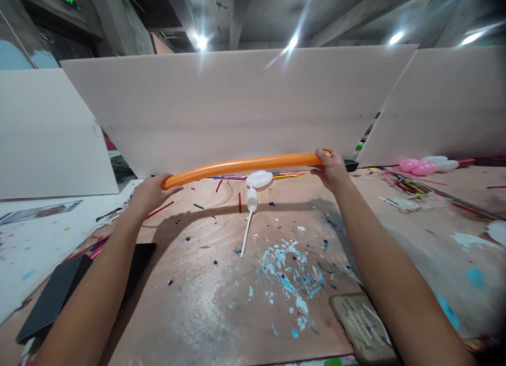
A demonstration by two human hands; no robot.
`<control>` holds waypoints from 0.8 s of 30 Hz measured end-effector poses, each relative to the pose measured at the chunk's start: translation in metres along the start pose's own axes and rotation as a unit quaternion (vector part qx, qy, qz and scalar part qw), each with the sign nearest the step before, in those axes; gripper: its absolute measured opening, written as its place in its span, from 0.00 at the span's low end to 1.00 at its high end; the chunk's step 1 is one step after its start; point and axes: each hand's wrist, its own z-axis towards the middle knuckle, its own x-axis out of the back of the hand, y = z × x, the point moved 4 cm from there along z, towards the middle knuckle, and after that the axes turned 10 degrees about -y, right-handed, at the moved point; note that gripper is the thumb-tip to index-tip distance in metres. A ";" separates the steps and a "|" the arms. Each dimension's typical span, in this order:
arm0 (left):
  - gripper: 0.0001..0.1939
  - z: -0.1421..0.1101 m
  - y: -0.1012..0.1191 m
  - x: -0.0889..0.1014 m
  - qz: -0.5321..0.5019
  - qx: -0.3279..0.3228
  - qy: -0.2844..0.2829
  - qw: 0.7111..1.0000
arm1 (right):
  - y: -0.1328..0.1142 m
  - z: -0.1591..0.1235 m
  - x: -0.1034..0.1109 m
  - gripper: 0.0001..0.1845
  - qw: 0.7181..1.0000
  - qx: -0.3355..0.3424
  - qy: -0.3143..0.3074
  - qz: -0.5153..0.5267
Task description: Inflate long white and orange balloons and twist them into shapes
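A long inflated orange modelling balloon [241, 164] stretches across the view above the table, bowed slightly upward. My left hand [148, 194] is closed round its left end, with the thumb toward the middle. At the other end, my right hand [330, 168] grips the balloon between thumb and fingers, a little higher than the left. Below the balloon's middle lies a white twisted balloon piece [259, 180], with a rounded loop and a thin uninflated tail. Several uninflated balloons [288, 175] in purple, yellow and red lie behind it.
Large white boards [253, 102] stand behind the paint-spotted table [190, 302]. A phone [363, 326] lies at front right, and a black box-like object [55, 297] at left. Pink and white balloons [425, 165] and tangled uninflated balloons [413, 186] lie at the right.
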 end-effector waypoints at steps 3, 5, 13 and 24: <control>0.29 -0.001 -0.004 0.000 0.006 0.010 0.039 0.999 | 0.005 -0.011 -0.023 0.26 0.980 -0.059 -0.185 -0.029; 0.27 -0.001 -0.001 0.000 0.022 0.001 0.058 0.998 | 0.007 -0.020 -0.039 0.26 0.953 -0.094 -0.282 -0.056; 0.27 -0.017 0.104 -0.015 0.106 -0.196 0.082 0.971 | -0.004 -0.065 -0.114 0.26 0.844 -0.090 -0.440 -0.293; 0.22 -0.006 0.141 -0.017 0.075 -0.195 0.079 0.975 | -0.015 -0.040 -0.104 0.24 0.911 -0.017 -0.354 -0.212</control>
